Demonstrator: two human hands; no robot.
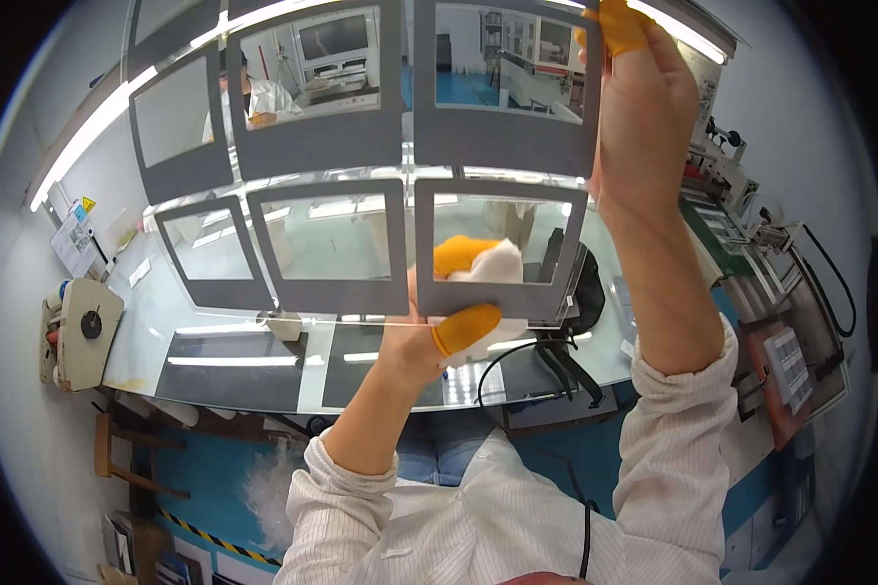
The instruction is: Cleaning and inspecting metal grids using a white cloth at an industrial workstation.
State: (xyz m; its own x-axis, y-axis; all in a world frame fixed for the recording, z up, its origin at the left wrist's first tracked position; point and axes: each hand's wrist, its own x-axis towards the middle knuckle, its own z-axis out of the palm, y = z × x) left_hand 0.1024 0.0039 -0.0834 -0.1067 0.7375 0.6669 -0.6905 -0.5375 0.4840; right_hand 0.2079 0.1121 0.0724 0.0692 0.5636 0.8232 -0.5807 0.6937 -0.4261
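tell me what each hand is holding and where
Right hand grips the clear sheet of grey frames at its top right edge; left hand presses a white cloth against its lower part.

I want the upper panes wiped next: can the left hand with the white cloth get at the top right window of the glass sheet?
Probably yes. The left hand presses the white cloth on the bottom right window of the glass sheet. The top right window sits straight above, with nothing across it; the right hand grips only the sheet's right edge.

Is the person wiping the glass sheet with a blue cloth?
No, the cloth pressed on the glass sheet by the left hand is white.
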